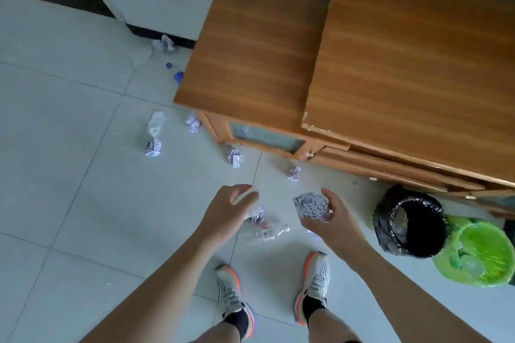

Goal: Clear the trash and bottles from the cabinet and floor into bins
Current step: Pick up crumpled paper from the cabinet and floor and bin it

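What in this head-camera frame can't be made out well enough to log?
- Paper ball under the left hand: mostly hidden by the fingers, so contact is unclear.
- Clear bottle on the floor: transparent and blurred, label unreadable.
- Black-lined bin: contents lost in shadow.
- Green-lined bin: cut off by the right edge.
- Blue items beside the cabinet: too small, partly hidden by its corner.

The person's arms (167,273) are bare, with no sleeves in view. The feet wear white trainers (231,295) with orange trim and dark stripes. Black ankle socks (313,305) show above them.
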